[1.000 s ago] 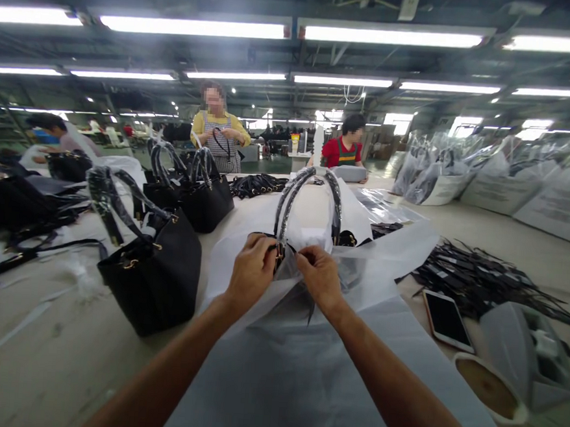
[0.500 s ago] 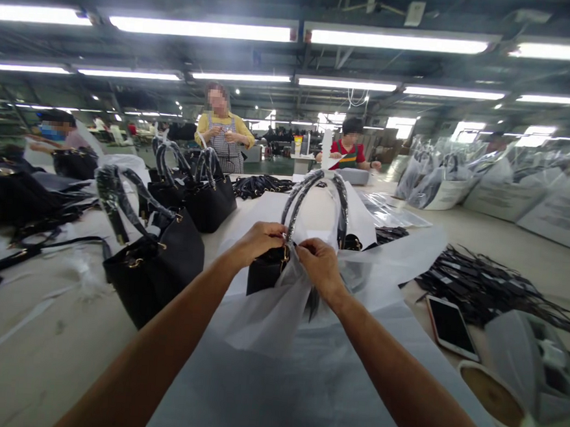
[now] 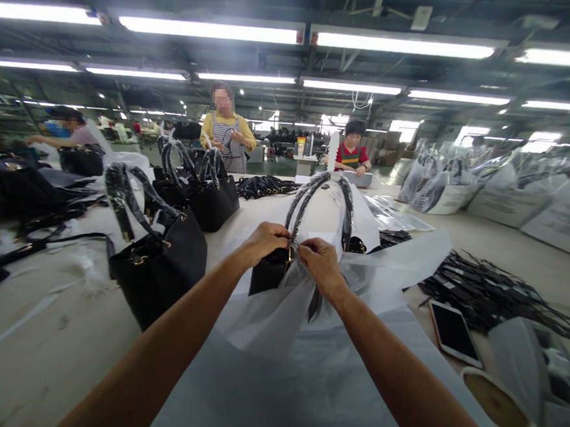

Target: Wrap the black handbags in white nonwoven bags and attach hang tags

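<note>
A black handbag (image 3: 265, 277) stands in front of me, partly covered by thin white wrapping paper (image 3: 273, 382). Its tall handles (image 3: 307, 201) are wrapped in clear plastic. My left hand (image 3: 265, 243) is closed, pinching the base of the near handle from the left, beside a gold-coloured ring. From the right, the fingertips of my right hand (image 3: 321, 263) pinch at the same handle base, almost touching the left ones. Whatever small piece lies between the fingertips is hidden. Paper gathers below the right hand and covers most of the bag's front.
More black handbags (image 3: 163, 273) stand to the left. At right lie a pile of black straps (image 3: 494, 296), a phone (image 3: 455, 333) and a tape roll (image 3: 499, 404). Clear plastic bags (image 3: 397, 211) lie farther back. Two co-workers (image 3: 229, 131) are across the table, another at far left.
Both hands stay at the handle base, with only slight finger movement. The whole view has shifted a little. Across the table, the co-worker in red has lowered their hands.
</note>
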A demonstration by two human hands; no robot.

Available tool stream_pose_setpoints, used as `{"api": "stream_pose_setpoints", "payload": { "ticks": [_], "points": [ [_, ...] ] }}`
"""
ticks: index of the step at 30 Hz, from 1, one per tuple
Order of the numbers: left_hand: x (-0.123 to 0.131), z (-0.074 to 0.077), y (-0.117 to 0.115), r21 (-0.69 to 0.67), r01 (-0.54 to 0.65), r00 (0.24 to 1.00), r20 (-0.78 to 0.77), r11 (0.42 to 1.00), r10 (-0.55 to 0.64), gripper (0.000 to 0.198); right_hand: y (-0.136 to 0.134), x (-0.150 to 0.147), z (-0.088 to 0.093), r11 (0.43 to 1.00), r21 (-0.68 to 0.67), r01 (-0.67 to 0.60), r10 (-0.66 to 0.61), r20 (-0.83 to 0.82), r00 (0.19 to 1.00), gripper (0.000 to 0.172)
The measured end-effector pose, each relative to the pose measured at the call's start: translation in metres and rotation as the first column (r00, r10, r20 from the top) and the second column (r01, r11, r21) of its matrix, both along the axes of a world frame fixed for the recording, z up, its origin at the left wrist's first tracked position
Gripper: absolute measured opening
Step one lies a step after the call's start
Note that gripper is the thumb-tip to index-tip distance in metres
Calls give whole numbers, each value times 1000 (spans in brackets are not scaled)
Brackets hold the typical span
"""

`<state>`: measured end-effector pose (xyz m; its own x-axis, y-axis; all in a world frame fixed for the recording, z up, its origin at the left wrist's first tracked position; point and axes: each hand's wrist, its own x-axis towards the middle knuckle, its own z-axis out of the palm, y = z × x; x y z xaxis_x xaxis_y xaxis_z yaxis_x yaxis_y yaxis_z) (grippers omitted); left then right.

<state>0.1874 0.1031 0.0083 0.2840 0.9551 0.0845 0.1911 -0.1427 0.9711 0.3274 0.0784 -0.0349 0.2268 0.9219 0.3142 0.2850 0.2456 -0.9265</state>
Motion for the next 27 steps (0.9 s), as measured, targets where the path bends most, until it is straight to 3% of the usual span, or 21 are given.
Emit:
{"api": "stream_pose_setpoints", "payload": {
  "ticks": [19, 27],
  "points": [
    [-1, -8, 0, 93, -78, 997, 10, 993, 77, 8, -2, 0, 13, 999, 15, 48, -50, 172, 984, 14],
    [-7, -15, -2, 138, -67, 975, 221, 988, 35, 4, -17, -3, 14, 1000, 10, 13, -16, 353, 935, 4]
  ]
}}
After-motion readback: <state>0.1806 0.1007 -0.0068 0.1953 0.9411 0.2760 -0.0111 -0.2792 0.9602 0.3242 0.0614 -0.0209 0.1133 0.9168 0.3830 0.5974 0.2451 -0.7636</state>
